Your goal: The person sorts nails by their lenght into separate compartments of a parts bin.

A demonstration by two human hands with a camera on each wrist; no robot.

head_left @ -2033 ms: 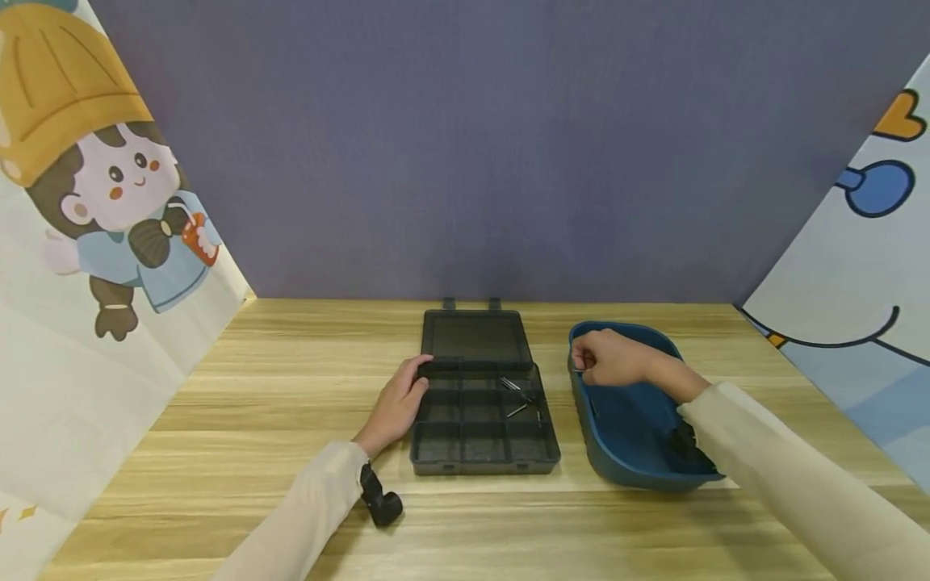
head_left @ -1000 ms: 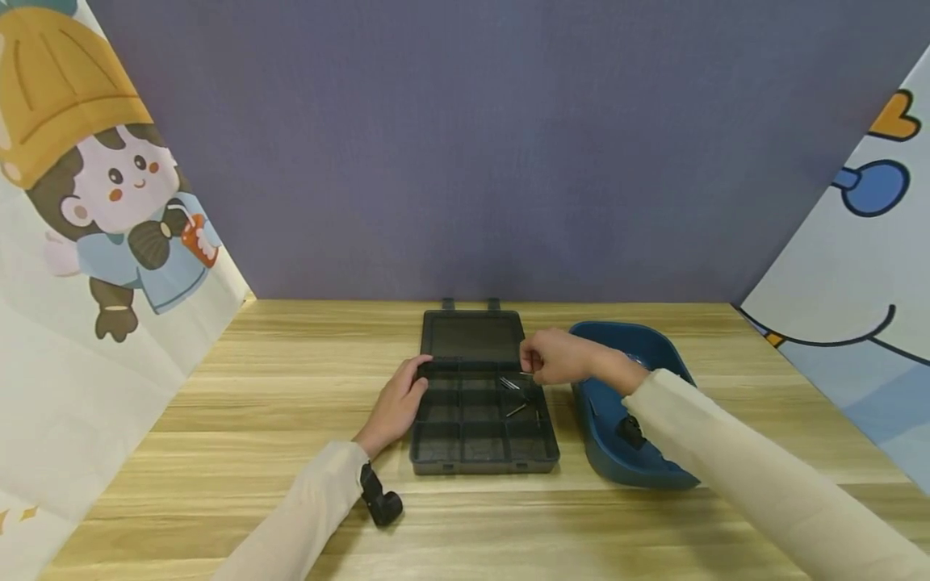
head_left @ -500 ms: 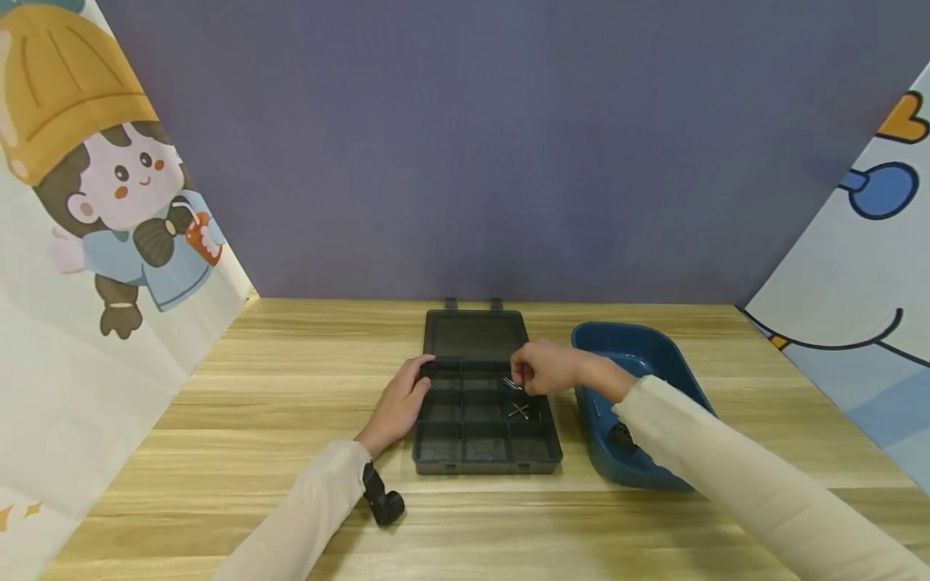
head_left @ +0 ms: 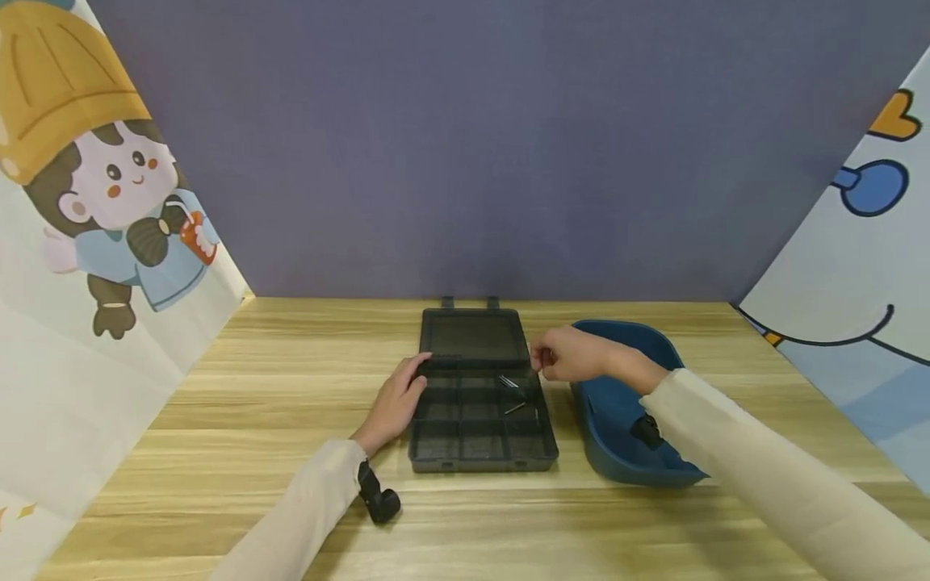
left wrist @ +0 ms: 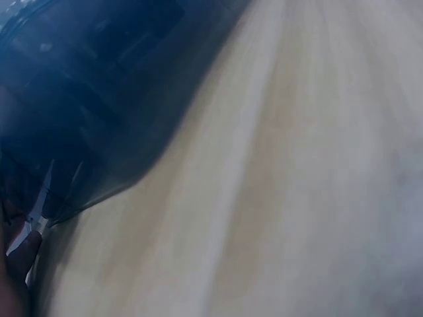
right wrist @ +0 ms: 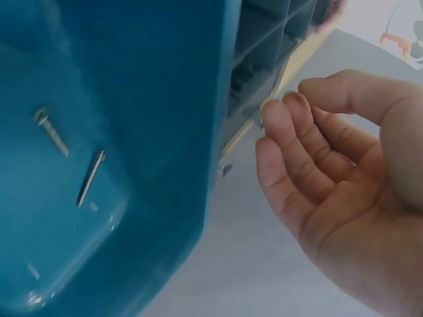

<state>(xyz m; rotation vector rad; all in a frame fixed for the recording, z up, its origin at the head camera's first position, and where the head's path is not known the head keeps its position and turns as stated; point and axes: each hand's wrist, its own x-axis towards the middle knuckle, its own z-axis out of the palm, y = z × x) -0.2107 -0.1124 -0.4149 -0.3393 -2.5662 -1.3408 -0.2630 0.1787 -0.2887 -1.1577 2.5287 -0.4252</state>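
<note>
A dark grey compartment box [head_left: 483, 466] lies on the table with its lid [head_left: 475, 335] folded back. My left hand [head_left: 392, 403] rests against its left edge, thumb and index finger along the rim. Slim metal screws [head_left: 515, 408] lie in the right-hand compartments. My right hand [head_left: 577, 355] hovers between the box's upper right corner and the blue bin [head_left: 617, 468]. In the right wrist view its fingers are loosely bent, the thumb near the index fingertip, with nothing visible between them. Inside the bin lie a screw [right wrist: 51, 132] with a head and a thin metal pin [right wrist: 91, 178].
A wooden table [head_left: 291, 387] carries the box and the bin. Behind stands a plain purple-grey panel [head_left: 465, 161], with printed cartoon sheets at both sides. Black cameras [head_left: 378, 496] sit on the wrists. The left wrist view is blurred.
My right hand came from the bin to the box with a thin metal piece, lowered over the upper right compartment, then drew back right, its fingers now holding nothing. My left hand stayed put.
</note>
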